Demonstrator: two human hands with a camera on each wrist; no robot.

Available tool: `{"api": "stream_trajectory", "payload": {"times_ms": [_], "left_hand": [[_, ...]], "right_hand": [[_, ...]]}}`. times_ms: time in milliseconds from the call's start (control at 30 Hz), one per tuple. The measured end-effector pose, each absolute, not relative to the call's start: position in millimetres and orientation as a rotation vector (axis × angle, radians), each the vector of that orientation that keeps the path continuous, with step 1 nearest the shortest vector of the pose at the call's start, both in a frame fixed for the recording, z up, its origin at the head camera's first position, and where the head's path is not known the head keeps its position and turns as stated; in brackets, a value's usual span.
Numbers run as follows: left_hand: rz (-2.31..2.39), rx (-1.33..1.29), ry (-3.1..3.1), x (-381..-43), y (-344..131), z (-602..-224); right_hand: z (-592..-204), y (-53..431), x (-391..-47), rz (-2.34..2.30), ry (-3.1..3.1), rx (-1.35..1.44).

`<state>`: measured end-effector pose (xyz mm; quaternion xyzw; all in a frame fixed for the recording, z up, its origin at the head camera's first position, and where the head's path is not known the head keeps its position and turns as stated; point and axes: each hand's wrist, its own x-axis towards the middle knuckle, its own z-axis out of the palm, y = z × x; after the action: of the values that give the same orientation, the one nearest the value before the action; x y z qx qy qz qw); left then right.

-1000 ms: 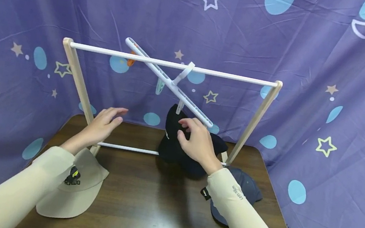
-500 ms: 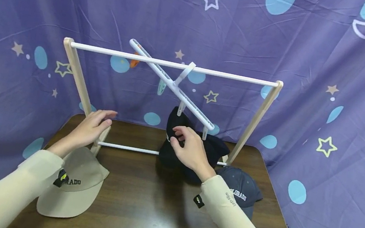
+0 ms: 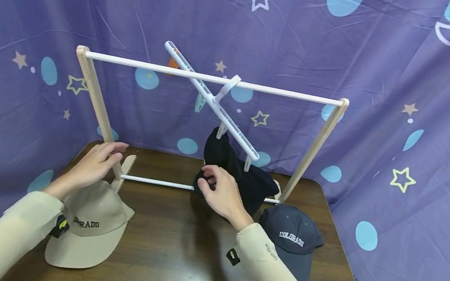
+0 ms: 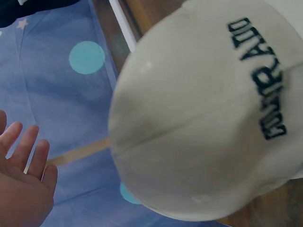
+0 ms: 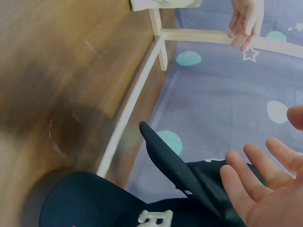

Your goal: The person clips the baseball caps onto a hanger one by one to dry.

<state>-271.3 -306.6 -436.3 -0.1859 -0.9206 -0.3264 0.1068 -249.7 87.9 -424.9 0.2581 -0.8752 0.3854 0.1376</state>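
Observation:
A black cap (image 3: 259,186) hangs below the white hanger (image 3: 233,128), held by a pale clip (image 3: 221,131) and a second clip (image 3: 247,164). My right hand (image 3: 222,193) is in front of this cap in the head view, fingers loosely bent and nothing in them. In the right wrist view its fingers are spread beside the black cap (image 5: 90,203); contact cannot be told. My left hand (image 3: 94,163) holds nothing and hovers above the beige cap (image 3: 94,237), near the rack's left post. The left wrist view shows that hand (image 4: 23,179) relaxed, apart from the beige cap (image 4: 189,104).
The hanger hooks over the top bar (image 3: 292,94) of a wood-and-white rack, turned at an angle. An orange clip (image 3: 173,64) and a teal clip (image 3: 200,103) hang from its far half. A navy cap (image 3: 295,234) lies at the table's right. A purple curtain (image 3: 388,86) stands behind.
Both hands have drawn down and to the left, the left one away from the rack's middle. The hanger and black cap have swung slightly. The navy cap's lettering has come into view.

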Motion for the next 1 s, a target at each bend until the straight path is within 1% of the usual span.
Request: {"api": "stream_trajectory", "payload": {"times_ms": [400, 1000], "left_hand": [[-0.906, -0.484, -2.754, -266.7, -325.6, -451.4], [-0.851, -0.370, -2.871, -265.9, -344.7, -470.4]], "right_hand": [[-440.0, 78.8, -246.0, 1.173, -2.595, 0.732], [-452.7, 68.4, -241.0, 1.234, -2.648, 0.732]]}}
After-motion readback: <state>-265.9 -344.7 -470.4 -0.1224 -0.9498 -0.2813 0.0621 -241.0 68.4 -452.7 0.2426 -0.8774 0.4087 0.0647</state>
